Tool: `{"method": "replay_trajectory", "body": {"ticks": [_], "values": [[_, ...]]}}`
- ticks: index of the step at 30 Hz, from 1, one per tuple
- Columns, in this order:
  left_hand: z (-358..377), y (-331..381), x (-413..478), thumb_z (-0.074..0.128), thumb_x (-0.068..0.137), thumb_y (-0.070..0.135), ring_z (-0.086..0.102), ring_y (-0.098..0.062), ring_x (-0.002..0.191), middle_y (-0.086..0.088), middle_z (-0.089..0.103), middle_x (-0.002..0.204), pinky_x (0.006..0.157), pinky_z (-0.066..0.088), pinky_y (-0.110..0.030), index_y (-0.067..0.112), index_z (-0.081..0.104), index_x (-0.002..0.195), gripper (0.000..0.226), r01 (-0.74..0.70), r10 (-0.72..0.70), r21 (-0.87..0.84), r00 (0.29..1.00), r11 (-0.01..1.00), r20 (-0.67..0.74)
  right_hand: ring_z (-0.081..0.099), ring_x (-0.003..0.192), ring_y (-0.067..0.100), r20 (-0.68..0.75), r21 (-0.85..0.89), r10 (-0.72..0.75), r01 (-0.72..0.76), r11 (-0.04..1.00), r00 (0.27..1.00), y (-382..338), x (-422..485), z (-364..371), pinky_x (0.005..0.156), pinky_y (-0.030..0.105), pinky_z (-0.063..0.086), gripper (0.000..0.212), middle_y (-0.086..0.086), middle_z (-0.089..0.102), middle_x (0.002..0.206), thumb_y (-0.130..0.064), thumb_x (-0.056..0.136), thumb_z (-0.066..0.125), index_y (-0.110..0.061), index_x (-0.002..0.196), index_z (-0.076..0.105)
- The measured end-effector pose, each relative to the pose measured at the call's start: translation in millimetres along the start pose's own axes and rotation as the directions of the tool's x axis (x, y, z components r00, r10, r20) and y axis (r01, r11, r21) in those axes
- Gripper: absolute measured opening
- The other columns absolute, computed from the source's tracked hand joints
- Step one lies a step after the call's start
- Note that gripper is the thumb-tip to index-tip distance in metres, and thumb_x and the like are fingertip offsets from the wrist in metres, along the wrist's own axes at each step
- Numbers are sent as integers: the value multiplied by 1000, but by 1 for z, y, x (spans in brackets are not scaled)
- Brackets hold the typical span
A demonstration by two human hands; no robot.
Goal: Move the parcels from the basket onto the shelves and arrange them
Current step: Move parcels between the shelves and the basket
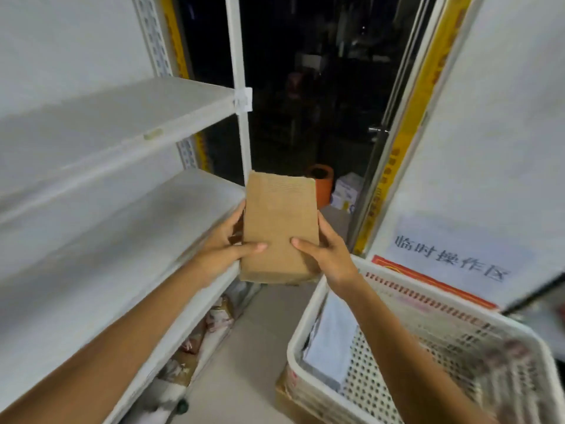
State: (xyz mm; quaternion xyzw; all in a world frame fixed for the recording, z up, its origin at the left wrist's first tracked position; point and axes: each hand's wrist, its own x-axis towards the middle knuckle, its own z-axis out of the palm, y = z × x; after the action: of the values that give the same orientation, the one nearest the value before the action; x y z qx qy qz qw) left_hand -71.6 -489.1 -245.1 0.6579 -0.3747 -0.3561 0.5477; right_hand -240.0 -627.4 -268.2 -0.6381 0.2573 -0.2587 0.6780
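Observation:
A flat brown cardboard parcel [279, 228] is held in the air between both hands, just past the right end of the white shelves. My left hand [227, 244] grips its left edge, thumb lying across the front. My right hand [325, 250] grips its right edge, thumb also on the front. The middle shelf board [101, 240] lies to the left of the parcel and the upper board [110, 123] above it; both look bare. The white perforated basket [308, 319] stands at the lower right, below my right forearm, with a grey-white bagged parcel [331, 341] inside.
Several parcels [211, 328] lie on the lowest level under the middle board. A white shelf post [241, 87] rises behind the parcel. A white panel with a paper sign [452, 258] stands on the right. An orange bucket [322, 182] and boxes sit in the dark doorway beyond.

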Motion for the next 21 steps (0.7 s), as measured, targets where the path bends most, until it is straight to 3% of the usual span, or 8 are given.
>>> {"method": "replay_trajectory", "body": {"ticks": [2,4,7,9,12,18,21], "values": [[33,-17,23,80,68,19,52,0,117,18,52,131,95,50,-31,47,22,146,101,37,-37,-4,992,999,124,55,122,14,-115,-28,43,-46,999,992,15,-18,-32,97,33,51,73,-12,58,133,-19,85,74,-38,146,38],[69,-33,43,80,69,18,54,9,109,24,53,123,87,52,-20,44,20,148,102,54,-59,25,969,998,241,55,122,22,-227,-26,81,-89,996,971,29,-40,-63,102,47,48,74,-2,57,135,-25,82,75,-34,146,39],[129,-57,65,77,76,6,53,12,101,24,51,119,74,50,-9,38,18,149,100,123,-131,45,912,991,390,57,120,24,-392,47,173,-168,985,904,51,-75,-103,103,48,47,76,2,59,134,-20,79,75,-30,146,41],[167,-72,73,76,77,6,53,4,107,17,51,125,76,52,-12,42,18,147,98,149,-158,58,864,987,479,56,122,23,-475,99,212,-188,977,854,69,-96,-128,105,48,45,71,4,58,135,-8,85,71,-26,146,41],[218,-96,81,76,77,10,56,2,107,18,53,122,77,53,-17,56,19,136,94,189,-205,87,801,978,563,56,123,22,-551,153,273,-226,962,788,96,-120,-163,103,42,48,67,1,58,134,-4,85,70,-29,141,44],[284,-172,92,72,81,8,55,-4,110,3,47,139,74,55,-21,55,11,141,97,376,-388,146,722,915,573,54,124,21,-481,179,408,-369,912,776,173,-125,-227,105,44,46,74,2,54,138,-8,87,70,-28,149,35],[304,-218,100,72,82,10,54,-15,115,-1,43,145,80,55,-31,43,7,150,100,474,-505,202,698,857,508,53,125,23,-399,166,466,-438,884,790,219,-114,-252,106,47,45,73,3,52,139,-10,87,70,-29,148,35]]}}
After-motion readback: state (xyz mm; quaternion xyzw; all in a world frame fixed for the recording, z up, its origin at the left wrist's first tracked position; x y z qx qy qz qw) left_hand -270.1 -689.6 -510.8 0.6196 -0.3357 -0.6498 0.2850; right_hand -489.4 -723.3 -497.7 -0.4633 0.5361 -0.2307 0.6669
